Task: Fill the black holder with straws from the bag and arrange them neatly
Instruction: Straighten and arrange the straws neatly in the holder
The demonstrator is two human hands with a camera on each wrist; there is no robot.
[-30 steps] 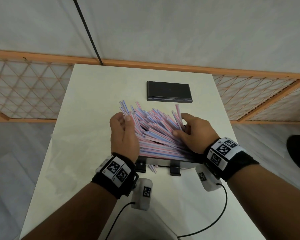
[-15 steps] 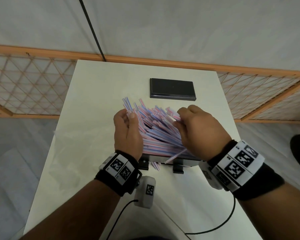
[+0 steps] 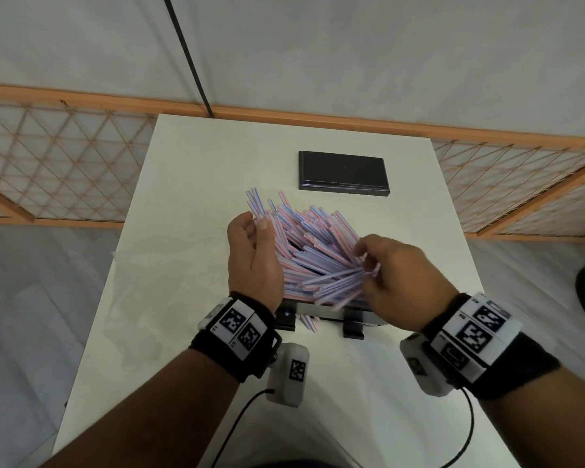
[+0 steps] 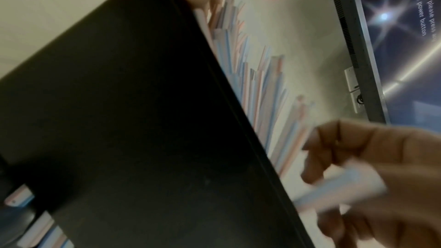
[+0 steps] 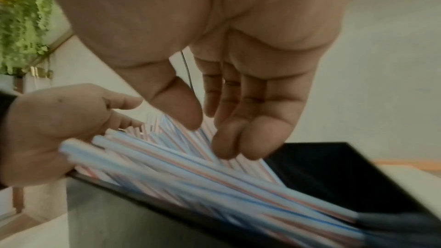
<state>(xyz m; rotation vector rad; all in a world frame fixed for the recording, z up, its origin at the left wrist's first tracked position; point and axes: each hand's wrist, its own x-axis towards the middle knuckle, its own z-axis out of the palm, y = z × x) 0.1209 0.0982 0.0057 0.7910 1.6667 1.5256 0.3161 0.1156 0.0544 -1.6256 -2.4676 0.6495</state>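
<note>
A thick bunch of pink- and blue-striped straws point(image 3: 311, 244) fans out of the black holder point(image 3: 352, 327) at the table's middle, leaning away from me. My left hand point(image 3: 254, 228) rests with straight fingers against the bunch's left side. My right hand point(image 3: 368, 261) pinches a few straws between thumb and fingers at the near right, and they lie crosswise over the others. In the right wrist view the right hand point(image 5: 207, 133) grips straws point(image 5: 214, 173) above the holder point(image 5: 334, 173), with the left hand point(image 5: 47, 129) opposite. The left wrist view shows the holder's wall point(image 4: 119, 120).
A flat black lid point(image 3: 343, 175) lies beyond the holder near the table's far edge. A crumpled clear plastic sheet point(image 3: 132, 298) lies on the table's left part. Orange lattice fencing point(image 3: 65, 163) runs behind the table. Wrist cables hang at the near edge.
My right hand went from the bunch's right side to its far tips, then drew back to the near right with a few straws pinched. The left hand stayed at the left side.
</note>
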